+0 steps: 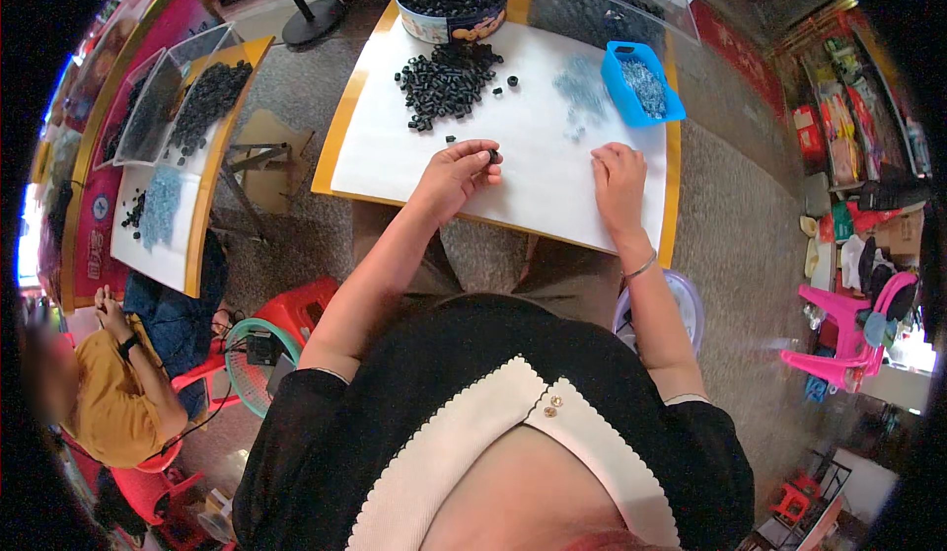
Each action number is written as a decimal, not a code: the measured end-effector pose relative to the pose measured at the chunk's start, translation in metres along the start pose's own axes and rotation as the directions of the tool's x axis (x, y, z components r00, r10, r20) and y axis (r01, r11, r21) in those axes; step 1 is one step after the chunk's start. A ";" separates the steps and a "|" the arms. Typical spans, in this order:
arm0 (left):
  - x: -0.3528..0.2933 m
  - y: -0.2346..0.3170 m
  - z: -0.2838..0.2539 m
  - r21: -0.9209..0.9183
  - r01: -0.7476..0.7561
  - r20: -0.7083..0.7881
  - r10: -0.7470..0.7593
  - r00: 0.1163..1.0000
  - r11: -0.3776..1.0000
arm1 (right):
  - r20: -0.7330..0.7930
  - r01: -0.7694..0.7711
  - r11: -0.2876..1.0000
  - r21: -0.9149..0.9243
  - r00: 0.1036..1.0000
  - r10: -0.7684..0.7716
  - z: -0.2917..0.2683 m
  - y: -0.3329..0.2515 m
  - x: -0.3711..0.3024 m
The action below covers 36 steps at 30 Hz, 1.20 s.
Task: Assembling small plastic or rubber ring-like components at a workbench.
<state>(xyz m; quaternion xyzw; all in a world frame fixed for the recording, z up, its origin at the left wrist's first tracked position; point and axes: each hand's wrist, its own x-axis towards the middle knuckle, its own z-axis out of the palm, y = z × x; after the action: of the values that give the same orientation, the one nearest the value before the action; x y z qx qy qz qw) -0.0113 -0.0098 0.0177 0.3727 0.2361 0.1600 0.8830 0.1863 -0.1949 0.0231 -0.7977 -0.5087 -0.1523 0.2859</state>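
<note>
My left hand (456, 178) is closed above the near part of the white-topped table (395, 171), pinching a small black cylindrical piece (493, 156) between thumb and fingers. To the right, my right hand (621, 178) has its fingers drawn together close to the tabletop; whatever they may hold is too small or hidden. A loose pile of small black cylindrical pieces (444, 85) lies beyond my left hand, with a few strays beside it. Past my right hand, tiny clear bluish pieces (582, 87) are scattered, and more fill a blue plastic basket (674, 107).
A round tin (426, 28) full of black pieces stands at the far edge, beside a clear bin (592, 10) of dark pieces. At left, a person in a mustard top (123, 393) sits by a second table (187, 270) with similar piles. A green basket (237, 373) stands near my left elbow.
</note>
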 end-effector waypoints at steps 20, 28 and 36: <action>-0.001 0.001 -0.005 -0.092 -0.019 0.009 0.020 1.000 0.996 | 0.354 -0.357 0.695 0.624 0.922 0.156 0.015 -0.094 0.039; 0.006 -0.007 -0.015 -0.021 -0.044 0.034 0.045 0.998 0.999 | 0.289 -0.246 0.717 0.653 0.955 0.065 0.029 -0.109 0.041; -0.001 -0.003 -0.008 -0.023 -0.056 0.095 0.058 0.994 0.998 | 0.575 -0.466 0.668 0.580 0.815 0.070 0.017 -0.095 0.055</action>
<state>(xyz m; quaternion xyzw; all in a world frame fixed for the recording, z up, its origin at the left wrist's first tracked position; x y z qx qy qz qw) -0.0160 -0.0075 0.0110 0.3774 0.1813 0.1694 0.8922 0.1238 -0.1145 0.0671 -0.7077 -0.4553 0.3118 0.4411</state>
